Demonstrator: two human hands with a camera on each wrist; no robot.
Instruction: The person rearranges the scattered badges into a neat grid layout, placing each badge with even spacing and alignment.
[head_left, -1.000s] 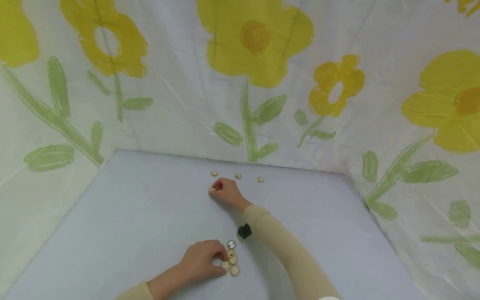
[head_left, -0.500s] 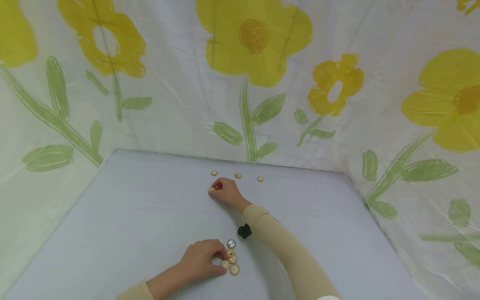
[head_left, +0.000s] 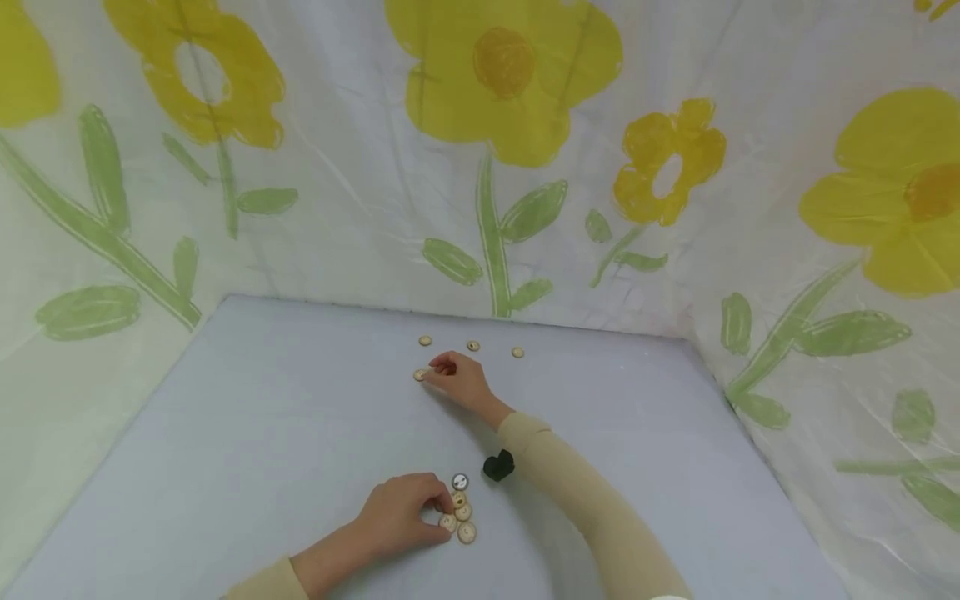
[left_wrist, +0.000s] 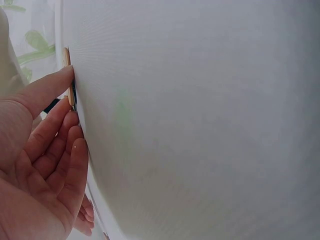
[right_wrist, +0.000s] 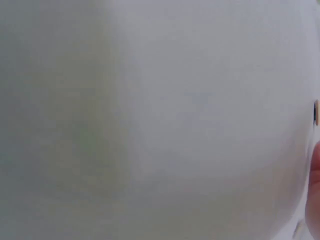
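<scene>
In the head view my left hand (head_left: 405,510) is at a cluster of round tan pin badges, its thumb and index finger pinching one badge (head_left: 447,522) at the cluster's left side. Against it lie several more, among them a tan badge (head_left: 467,532) at the front. A silver badge (head_left: 460,482) at the far end lies back up. My right hand (head_left: 461,379), fingers loosely curled, is just right of a single badge (head_left: 420,375) on the table. The right wrist view shows that badge (right_wrist: 316,112) apart from the fingertip (right_wrist: 315,165).
Farther back, three tan badges lie in a spaced row: a left one (head_left: 425,341), a middle one (head_left: 473,345) and a right one (head_left: 517,352). A small black object (head_left: 498,465) shows beside the right sleeve. A flower-painted curtain (head_left: 345,208) rises behind the pale table (head_left: 285,417).
The right hand has let go of the badge and drawn slightly right, leaving it on the table. The black object has moved right along with the sleeve. The left hand stays at the cluster.
</scene>
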